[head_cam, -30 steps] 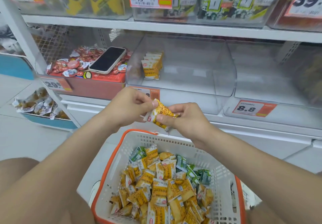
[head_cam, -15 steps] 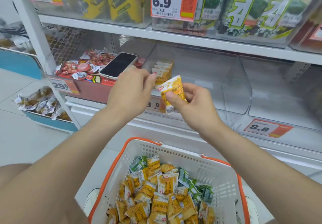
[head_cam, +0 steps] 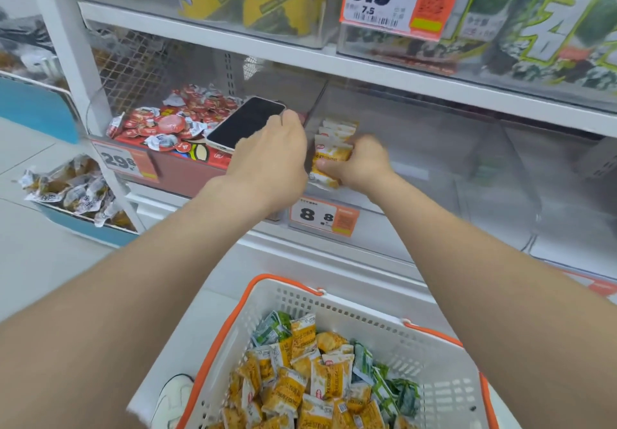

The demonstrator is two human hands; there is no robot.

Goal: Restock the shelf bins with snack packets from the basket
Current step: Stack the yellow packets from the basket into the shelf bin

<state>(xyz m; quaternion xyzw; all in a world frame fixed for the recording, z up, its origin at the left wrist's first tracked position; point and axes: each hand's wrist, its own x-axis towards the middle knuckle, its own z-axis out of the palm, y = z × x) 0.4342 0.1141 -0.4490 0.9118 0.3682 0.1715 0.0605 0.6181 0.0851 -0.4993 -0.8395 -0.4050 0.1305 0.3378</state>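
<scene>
The white metal shelf (head_cam: pixel 367 71) carried a rigid clear plastic bin (head_cam: pixel 467 168), smooth-walled and mostly bare. Below it, a perforated white basket (head_cam: pixel 334 298) with an orange rim held a loose heap of yellow and green packets. At the bin's front left corner the right hand (head_cam: pixel 362 164) curled round one yellow snack packet (head_cam: pixel 330 161), just before a short upright row (head_cam: pixel 337 128). The packet looked light, crinkly, slick and probably crushable, so best pinched by its flat sealed edges. The left hand (head_cam: pixel 270 158) arched over the bin's left wall beside a phone (head_cam: pixel 243 123); whether it held anything could not be told.
</scene>
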